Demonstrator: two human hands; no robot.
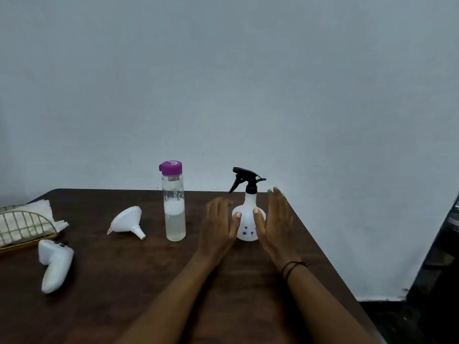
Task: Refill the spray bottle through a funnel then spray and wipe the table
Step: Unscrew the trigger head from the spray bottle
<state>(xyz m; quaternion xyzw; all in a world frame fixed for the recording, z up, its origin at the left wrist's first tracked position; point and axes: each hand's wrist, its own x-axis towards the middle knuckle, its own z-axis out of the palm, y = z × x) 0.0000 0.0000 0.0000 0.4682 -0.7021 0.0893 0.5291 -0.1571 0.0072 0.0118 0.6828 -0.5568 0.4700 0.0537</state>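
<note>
head view: two hands frame a spray bottle on a dark counter

head view, looking forward and down: a white spray bottle (248,219) with a black trigger head stands upright near the far right corner of a dark wooden counter (124,281). the left hand (218,224) and the right hand (275,219) sit on either side of it, fingers straight and together, palms facing the bottle. both thumbs lie against its rounded body; neither grip is curled around it, and whether the palms touch cannot be told. a dark band (293,268) circles the right wrist.

just left of the left hand stands a tall clear water bottle (174,207) with a purple cap, upright and holding clear liquid. further left a white funnel (128,222) lies on its side, spout pointing toward the water bottle and apart from it. at the counter's left edge a wire basket (17,225) holds white paper napkins (37,212). a white handheld controller (55,264) lies just in front of the basket. a pale grey wall (223,83) rises behind the counter.
</note>
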